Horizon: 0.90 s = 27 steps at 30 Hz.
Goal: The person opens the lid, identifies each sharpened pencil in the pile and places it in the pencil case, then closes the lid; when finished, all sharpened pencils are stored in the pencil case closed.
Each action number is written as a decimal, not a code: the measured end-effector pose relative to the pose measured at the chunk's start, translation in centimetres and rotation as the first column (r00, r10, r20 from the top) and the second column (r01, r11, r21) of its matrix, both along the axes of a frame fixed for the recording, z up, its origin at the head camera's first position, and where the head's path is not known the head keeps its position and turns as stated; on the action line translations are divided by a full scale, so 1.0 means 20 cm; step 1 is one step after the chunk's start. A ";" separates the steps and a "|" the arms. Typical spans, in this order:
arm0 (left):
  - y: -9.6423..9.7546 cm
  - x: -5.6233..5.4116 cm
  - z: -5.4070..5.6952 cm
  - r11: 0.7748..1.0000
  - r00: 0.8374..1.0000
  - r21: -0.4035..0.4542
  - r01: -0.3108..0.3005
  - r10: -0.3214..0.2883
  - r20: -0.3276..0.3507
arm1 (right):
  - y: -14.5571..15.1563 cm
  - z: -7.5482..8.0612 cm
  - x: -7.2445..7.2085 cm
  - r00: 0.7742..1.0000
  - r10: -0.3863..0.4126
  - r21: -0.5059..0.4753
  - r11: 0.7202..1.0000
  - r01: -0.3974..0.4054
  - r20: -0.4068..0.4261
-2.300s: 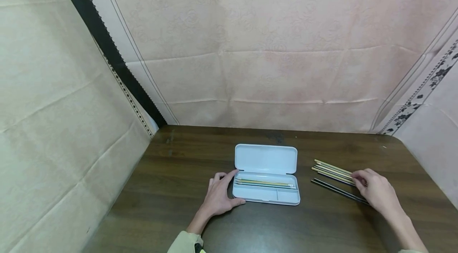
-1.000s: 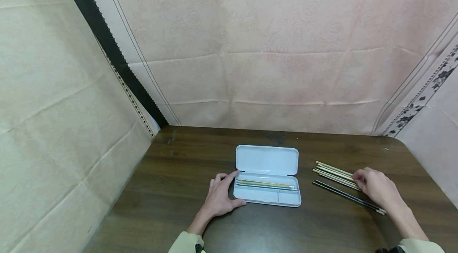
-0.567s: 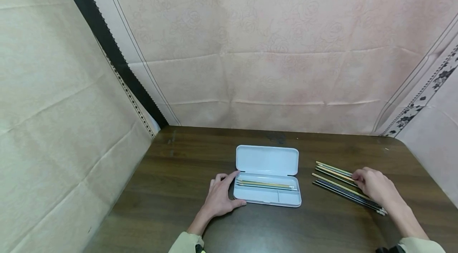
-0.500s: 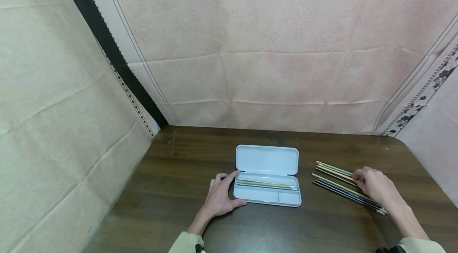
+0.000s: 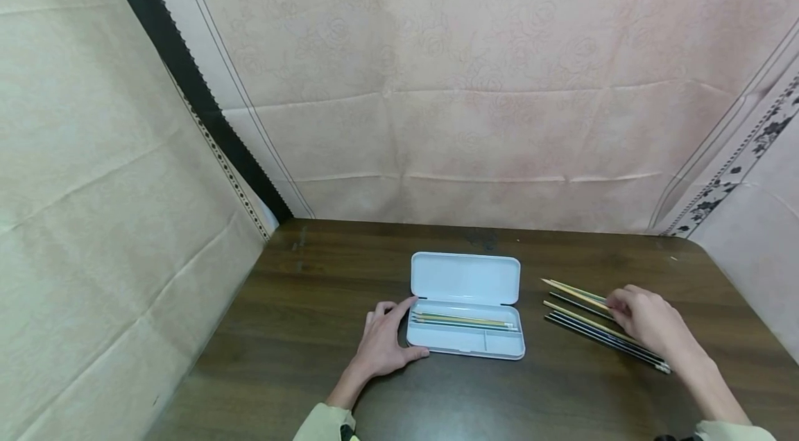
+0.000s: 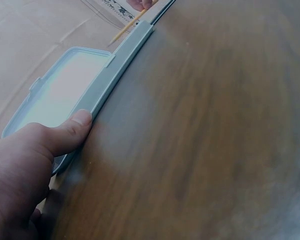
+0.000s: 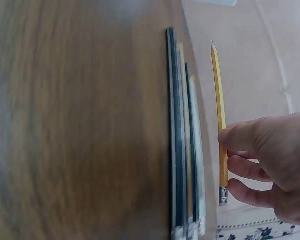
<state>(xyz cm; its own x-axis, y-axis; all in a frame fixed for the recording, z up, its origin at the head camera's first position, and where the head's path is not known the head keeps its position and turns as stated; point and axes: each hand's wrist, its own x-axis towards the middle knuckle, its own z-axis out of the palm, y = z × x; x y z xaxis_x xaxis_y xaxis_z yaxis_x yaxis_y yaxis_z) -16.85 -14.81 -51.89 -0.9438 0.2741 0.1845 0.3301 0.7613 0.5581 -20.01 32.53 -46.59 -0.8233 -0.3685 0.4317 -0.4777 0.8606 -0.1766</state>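
My right hand [image 5: 649, 320] pinches a yellow pencil [image 7: 218, 85] between thumb and fingers near its metal-banded end. In the right wrist view its sharpened tip points away from the hand, and the pencil is raised off the table. Several pencils [image 7: 177, 125], dark, yellow and pale green, lie side by side beneath it. My left hand [image 5: 382, 344] holds the left end of a light blue pencil case [image 5: 503, 344], thumb on the front edge, fingers at the back corner. The case lies with its lid up; a few pencils [image 5: 462, 321] rest in its long back compartment.
The brown wooden table [image 5: 474, 399] reaches to a pale patterned cloth [image 5: 487, 115] hanging behind it. More cloth [image 5: 125, 254] hangs at the left side. The raised lid [image 5: 465, 278] stands at the back of the case.
One yellow pencil has moved down from the back group to beside the dark pencils. My right hand has taken a yellow pencil and shifted it slightly left and up. The left hand stays put.
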 end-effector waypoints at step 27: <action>0.00 0.00 0.00 1.000 1.000 -0.002 0.002 -0.002 -0.015 | -0.38 0.14 0.06 0.985 0.166 -0.013 0.986 -0.167 -0.039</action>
<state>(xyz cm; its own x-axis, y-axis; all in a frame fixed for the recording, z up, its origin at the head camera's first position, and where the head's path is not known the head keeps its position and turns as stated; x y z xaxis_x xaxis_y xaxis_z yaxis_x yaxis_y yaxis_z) -16.86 -14.79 -51.82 -0.9403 0.2767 0.1983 0.3404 0.7617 0.5513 -18.90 24.93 -43.84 -0.7342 -0.4914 0.4684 -0.6205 0.7658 -0.1691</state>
